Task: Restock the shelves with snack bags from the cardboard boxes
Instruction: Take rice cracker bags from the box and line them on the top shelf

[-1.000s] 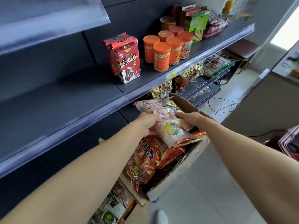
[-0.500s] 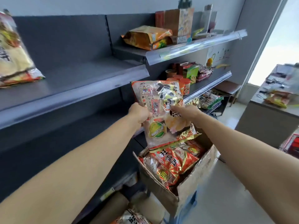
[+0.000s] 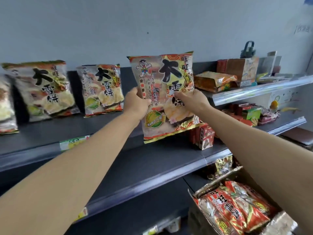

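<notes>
You hold the bag up before the shelf, left hand and right hand each gripping a side edge. It looks light, crinkly and slick, the crackers inside likely brittle: hold it by the edges, don't squeeze.

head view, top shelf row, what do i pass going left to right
cut-off bag at the left edge → first standing cracker bag → second standing cracker bag → held bag, gripped by left hand and right hand → flat orange bag → brown carton
</notes>
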The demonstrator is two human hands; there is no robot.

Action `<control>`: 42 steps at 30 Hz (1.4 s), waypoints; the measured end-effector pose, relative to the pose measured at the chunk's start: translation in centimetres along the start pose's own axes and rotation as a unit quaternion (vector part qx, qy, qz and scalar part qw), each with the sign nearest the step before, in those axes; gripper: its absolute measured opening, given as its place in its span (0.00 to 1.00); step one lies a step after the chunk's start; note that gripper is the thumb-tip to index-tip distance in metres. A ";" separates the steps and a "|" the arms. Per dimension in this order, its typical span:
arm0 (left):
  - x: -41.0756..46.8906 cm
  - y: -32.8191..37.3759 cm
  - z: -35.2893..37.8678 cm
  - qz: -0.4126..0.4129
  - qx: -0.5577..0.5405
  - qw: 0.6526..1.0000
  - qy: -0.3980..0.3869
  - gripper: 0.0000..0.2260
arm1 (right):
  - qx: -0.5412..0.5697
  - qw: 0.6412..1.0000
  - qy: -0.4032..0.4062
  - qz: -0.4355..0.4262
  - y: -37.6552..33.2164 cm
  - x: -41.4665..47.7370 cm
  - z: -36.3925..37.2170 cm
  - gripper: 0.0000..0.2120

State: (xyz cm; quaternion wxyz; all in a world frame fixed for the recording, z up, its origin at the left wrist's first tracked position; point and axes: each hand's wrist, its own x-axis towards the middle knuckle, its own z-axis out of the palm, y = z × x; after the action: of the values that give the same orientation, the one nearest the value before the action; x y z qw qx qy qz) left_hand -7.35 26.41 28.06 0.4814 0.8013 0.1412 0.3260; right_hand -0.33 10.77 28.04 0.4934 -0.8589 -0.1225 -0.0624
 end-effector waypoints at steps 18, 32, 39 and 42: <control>18.8 -3.7 4.2 -0.087 0.004 0.995 0.050 0.27 | -0.007 0.995 -0.064 -0.081 -1.4 22.8 7.8 0.37; 27.0 -9.2 7.4 -0.124 0.110 0.981 0.102 0.27 | -0.006 0.982 -0.171 -0.077 2.0 31.1 15.2 0.38; 27.4 -10.6 8.4 -0.123 0.168 0.976 0.071 0.25 | -0.037 0.973 -0.197 -0.117 2.2 31.4 16.8 0.37; 26.9 -10.5 8.3 -0.115 0.187 0.973 0.069 0.24 | -0.034 0.971 -0.200 -0.123 2.5 31.2 16.5 0.33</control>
State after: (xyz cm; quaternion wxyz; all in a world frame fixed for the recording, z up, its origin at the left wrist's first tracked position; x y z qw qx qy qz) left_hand 19.17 40.55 26.74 0.3464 0.8311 0.3234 0.2909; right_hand 30.12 28.41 24.72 0.4181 -0.8484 -0.3212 0.0462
